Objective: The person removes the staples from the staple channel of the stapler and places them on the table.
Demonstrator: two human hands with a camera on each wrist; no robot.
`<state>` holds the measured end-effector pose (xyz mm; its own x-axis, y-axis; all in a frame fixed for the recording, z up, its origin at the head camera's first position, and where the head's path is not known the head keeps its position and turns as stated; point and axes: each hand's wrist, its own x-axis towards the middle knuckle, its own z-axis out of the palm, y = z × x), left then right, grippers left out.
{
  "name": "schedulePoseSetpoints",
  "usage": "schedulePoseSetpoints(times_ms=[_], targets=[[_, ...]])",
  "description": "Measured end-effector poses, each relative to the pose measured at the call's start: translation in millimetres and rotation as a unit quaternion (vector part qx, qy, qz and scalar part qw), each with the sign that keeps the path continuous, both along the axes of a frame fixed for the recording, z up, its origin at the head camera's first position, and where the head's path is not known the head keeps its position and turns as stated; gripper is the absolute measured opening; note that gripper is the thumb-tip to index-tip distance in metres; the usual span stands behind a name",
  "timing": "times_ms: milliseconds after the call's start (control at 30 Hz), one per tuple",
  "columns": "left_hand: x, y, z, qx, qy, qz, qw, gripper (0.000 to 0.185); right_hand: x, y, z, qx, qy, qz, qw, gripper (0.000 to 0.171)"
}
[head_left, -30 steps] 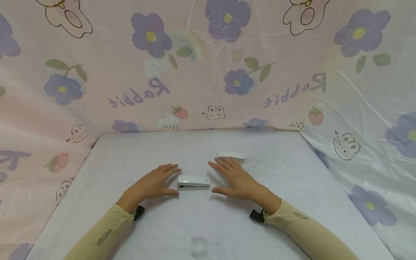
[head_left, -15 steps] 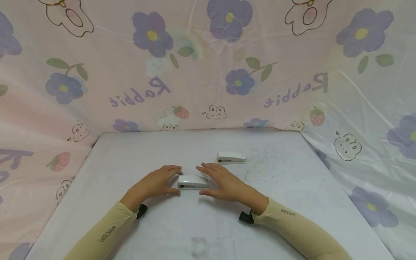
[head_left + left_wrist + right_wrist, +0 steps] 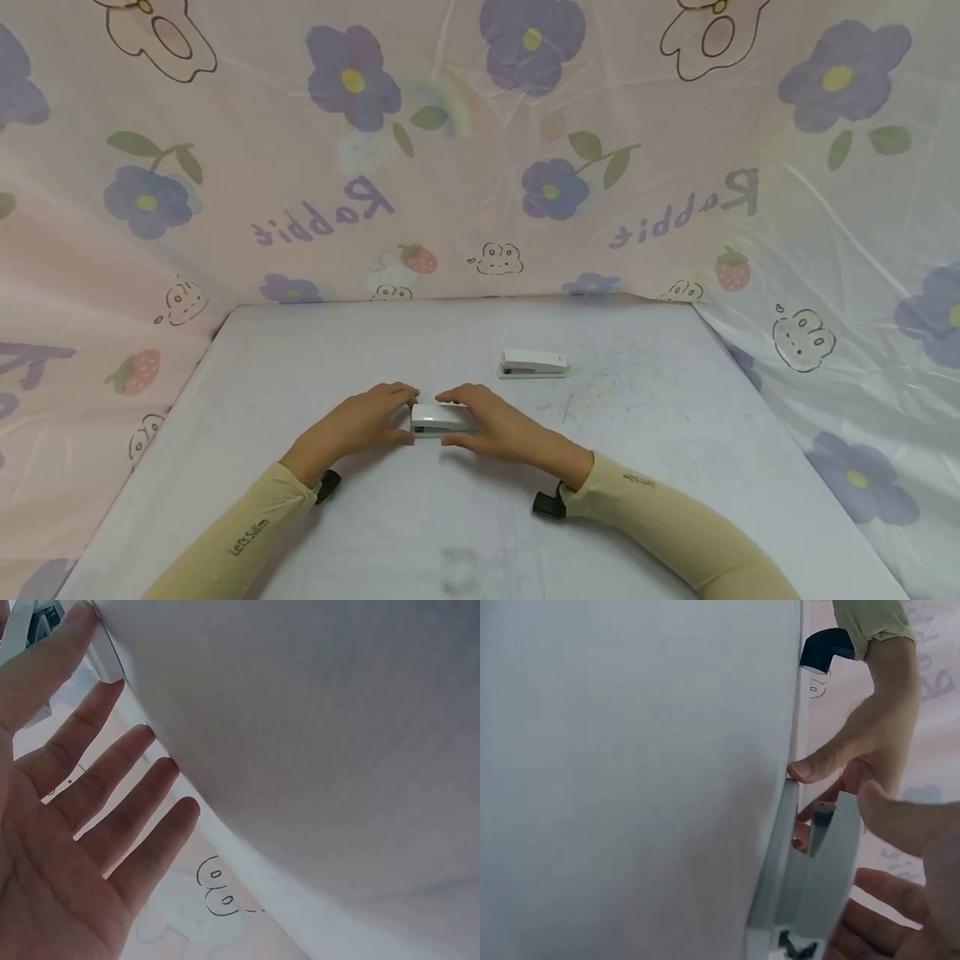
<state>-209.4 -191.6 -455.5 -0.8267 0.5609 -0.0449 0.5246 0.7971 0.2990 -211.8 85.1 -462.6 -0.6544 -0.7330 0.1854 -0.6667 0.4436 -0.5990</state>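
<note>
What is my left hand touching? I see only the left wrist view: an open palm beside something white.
Observer: The left hand touches the left end of a white stapler lying on the table.
Operator: And the other hand?
Observer: The right hand grips that stapler, fingers over its top, thumb on the near side.
Operator: Anything else there?
Observer: A second white stapler lies farther back on the right, untouched.

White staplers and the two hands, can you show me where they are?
Near white plastic stapler [image 3: 435,419], head view, on its top.
Far white plastic stapler [image 3: 534,363], head view, on its top cover.
Left hand [image 3: 358,423], head view, on its back.
Right hand [image 3: 495,425], head view, on its back.
</note>
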Motion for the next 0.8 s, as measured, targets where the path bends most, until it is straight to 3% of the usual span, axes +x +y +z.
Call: schedulePoseSetpoints(times_ms=[167, 367, 800], targets=[[-0.6, 1, -0.4, 0.003, 0.005, -0.003, 1.0, 0.046, -5.1, -8, -3.6, -0.029, 0.001, 0.009, 1.0, 0.051], [-1.5, 1, -1.0, 0.009, -0.001, 0.005, 0.9999, 0.05, -11.6, -15, -8.3, -0.051, -0.032, 0.013, 0.998, 0.045], [0.3, 6, 4.7, 0.027, -0.019, 0.005, 0.9994, 0.047, -16.0, -20, -8.5, -0.013, -0.076, -0.021, 0.997, 0.034]])
